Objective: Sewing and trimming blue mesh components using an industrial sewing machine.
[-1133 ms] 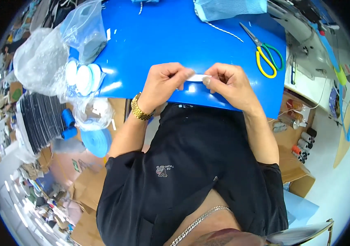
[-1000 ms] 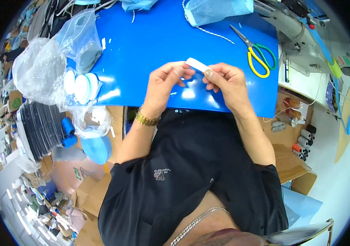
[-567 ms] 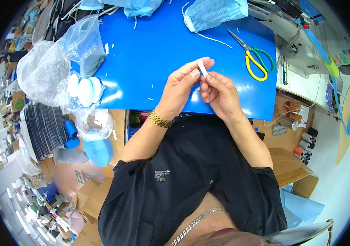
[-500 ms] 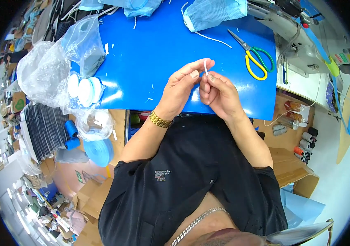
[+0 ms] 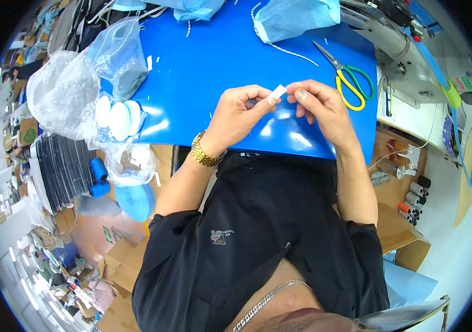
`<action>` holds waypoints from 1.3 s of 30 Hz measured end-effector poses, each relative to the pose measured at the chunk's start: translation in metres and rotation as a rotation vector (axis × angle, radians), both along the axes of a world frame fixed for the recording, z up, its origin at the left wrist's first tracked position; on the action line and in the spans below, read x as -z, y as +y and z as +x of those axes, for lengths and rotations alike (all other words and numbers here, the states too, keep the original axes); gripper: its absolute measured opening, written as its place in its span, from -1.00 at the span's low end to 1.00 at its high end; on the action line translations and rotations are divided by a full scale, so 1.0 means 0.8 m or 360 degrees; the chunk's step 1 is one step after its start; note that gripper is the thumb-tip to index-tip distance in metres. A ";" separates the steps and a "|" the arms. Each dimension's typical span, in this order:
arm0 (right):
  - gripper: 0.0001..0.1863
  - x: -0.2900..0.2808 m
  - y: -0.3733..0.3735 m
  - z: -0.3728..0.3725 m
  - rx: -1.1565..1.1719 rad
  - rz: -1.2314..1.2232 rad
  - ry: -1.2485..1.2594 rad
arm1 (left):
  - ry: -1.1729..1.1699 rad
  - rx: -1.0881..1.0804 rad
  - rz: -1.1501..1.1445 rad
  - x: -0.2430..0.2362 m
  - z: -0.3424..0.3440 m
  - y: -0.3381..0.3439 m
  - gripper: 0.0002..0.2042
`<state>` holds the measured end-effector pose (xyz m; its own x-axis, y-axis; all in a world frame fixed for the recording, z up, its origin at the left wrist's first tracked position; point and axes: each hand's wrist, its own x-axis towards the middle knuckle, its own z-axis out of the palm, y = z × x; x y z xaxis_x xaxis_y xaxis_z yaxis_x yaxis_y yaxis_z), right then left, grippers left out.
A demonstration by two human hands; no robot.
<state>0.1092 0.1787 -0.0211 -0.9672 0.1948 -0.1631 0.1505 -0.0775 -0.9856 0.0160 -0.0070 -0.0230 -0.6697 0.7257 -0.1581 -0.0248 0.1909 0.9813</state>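
My left hand (image 5: 241,113) pinches a short white strip (image 5: 278,92) between thumb and finger, just over the blue tabletop (image 5: 192,61). Just right of the strip's end, my right hand (image 5: 319,110) has its fingers loosely curled and slightly apart, with nothing visible in them. Scissors (image 5: 346,74) with yellow and green handles lie to the right of my right hand. White flat rolls (image 5: 118,119) in clear wrapping sit to the left of my hands.
Pale blue mesh bags (image 5: 297,19) and cords lie at the back. Crumpled plastic bags (image 5: 59,94) cover the left side. A sewing machine (image 5: 407,66) stands at the right. Below it are thread cones (image 5: 416,196); a cardboard box (image 5: 405,249) is at lower right.
The white strip has gone from my right fingers into my left pinch and now tilts toward upper right. My right hand has moved right and up, slightly away from my left.
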 end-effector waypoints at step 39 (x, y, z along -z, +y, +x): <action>-0.64 -0.031 0.077 -0.130 0.0918 0.0260 0.0211 | 0.1501 0.0394 0.0099 -0.106 -0.177 0.177 -0.82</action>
<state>0.0055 0.2401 0.0040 -0.7085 0.7052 0.0277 0.0046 0.0438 -0.9990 -0.1260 0.1346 0.0619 -0.3291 0.8518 0.4076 0.8095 0.0323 0.5862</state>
